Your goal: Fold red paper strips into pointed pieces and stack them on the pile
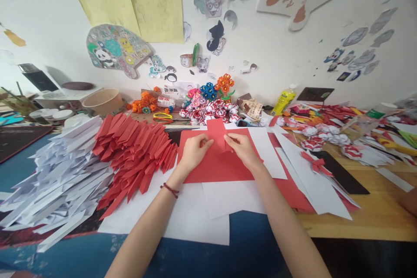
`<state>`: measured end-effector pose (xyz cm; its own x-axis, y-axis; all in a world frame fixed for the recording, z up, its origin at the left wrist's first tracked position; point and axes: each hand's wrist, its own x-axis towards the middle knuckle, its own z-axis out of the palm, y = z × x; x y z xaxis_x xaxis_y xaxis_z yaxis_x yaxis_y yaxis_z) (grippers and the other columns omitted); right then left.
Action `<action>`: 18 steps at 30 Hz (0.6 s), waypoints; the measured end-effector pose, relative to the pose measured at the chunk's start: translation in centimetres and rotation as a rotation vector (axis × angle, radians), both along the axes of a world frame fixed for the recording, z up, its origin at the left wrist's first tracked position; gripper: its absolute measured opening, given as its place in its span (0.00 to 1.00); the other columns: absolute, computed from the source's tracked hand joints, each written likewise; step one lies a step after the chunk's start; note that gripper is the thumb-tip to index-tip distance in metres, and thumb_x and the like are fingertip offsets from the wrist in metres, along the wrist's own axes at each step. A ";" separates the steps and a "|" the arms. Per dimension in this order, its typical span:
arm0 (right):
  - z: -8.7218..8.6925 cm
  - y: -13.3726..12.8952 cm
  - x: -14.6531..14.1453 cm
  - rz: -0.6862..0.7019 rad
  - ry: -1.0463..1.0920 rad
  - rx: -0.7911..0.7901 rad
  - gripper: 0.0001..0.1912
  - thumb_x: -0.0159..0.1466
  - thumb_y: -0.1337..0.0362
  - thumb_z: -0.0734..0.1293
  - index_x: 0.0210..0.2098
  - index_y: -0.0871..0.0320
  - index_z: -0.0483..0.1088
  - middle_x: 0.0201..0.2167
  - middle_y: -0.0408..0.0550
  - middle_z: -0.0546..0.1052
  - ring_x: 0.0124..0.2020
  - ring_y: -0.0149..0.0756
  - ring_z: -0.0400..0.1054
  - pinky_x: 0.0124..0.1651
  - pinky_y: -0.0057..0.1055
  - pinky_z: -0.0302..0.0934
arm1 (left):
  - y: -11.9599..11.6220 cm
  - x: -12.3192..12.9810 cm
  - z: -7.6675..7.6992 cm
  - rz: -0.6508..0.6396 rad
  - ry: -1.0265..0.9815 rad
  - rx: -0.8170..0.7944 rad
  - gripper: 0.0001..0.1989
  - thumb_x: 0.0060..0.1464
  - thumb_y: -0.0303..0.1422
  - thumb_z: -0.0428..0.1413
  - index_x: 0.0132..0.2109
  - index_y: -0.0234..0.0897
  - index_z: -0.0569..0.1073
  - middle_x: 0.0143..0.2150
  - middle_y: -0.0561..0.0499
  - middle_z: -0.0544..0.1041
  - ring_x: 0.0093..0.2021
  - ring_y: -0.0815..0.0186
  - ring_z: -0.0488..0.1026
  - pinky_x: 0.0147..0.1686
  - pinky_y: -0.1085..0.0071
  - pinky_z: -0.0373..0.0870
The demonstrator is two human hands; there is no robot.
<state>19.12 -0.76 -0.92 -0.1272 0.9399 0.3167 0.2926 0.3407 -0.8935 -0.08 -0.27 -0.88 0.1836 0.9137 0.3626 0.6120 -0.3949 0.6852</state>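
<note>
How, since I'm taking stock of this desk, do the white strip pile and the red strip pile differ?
The white strip pile is pale, while the red strip pile is bright red. The white strip pile spreads over a larger area than the red strip pile. The red strip pile lies nearer the left hand; the white strip pile lies farther left. Both are loose, overlapping heaps of folded strips.

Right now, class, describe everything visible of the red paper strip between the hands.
The red paper strip is plain, with straight edges and a squared upper end. It is held over a larger red sheet, pointing away from the person. The right hand pinches its right edge; the left hand is at its left edge, grip unclear. Its lower part blends into the sheet's red.
</note>
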 end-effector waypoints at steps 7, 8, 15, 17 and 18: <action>-0.9 1.0 0.6 -0.300 -0.182 0.063 0.22 0.63 0.47 0.62 0.31 0.59 0.74 0.28 0.48 0.73 0.31 0.40 0.64 0.37 0.33 0.58 | 0.5 -0.4 0.3 -0.040 -0.133 -0.105 0.17 0.58 0.41 0.49 0.26 0.35 0.67 0.22 0.55 0.68 0.26 0.71 0.63 0.28 0.76 0.55; -0.9 1.0 0.4 -0.339 -0.177 0.094 0.21 0.62 0.47 0.62 0.37 0.59 0.75 0.33 0.51 0.76 0.36 0.43 0.66 0.41 0.36 0.59 | 0.5 -0.4 0.3 -0.056 -0.150 -0.124 0.18 0.58 0.42 0.50 0.26 0.34 0.67 0.23 0.55 0.70 0.26 0.71 0.64 0.29 0.76 0.56; 0.2 0.2 -1.3 -0.113 0.086 -0.055 0.21 0.63 0.48 0.62 0.41 0.59 0.74 0.40 0.53 0.78 0.41 0.44 0.71 0.43 0.35 0.63 | 0.4 -0.1 0.7 -0.114 -0.145 -0.189 0.20 0.60 0.42 0.48 0.27 0.33 0.71 0.24 0.53 0.73 0.26 0.71 0.66 0.29 0.75 0.58; 0.4 -0.1 -1.7 -0.131 0.033 -0.044 0.18 0.62 0.50 0.64 0.35 0.59 0.74 0.34 0.50 0.77 0.35 0.41 0.70 0.39 0.33 0.62 | 0.3 0.1 0.8 -0.098 -0.096 -0.184 0.20 0.61 0.41 0.47 0.27 0.34 0.71 0.24 0.53 0.73 0.26 0.70 0.66 0.30 0.75 0.58; 0.5 -0.3 -1.8 -0.142 -0.001 -0.033 0.17 0.62 0.50 0.65 0.32 0.59 0.73 0.30 0.48 0.76 0.31 0.39 0.68 0.36 0.32 0.60 | 0.2 0.1 0.8 -0.078 -0.068 -0.167 0.19 0.62 0.40 0.46 0.27 0.34 0.71 0.25 0.53 0.74 0.26 0.70 0.67 0.31 0.75 0.58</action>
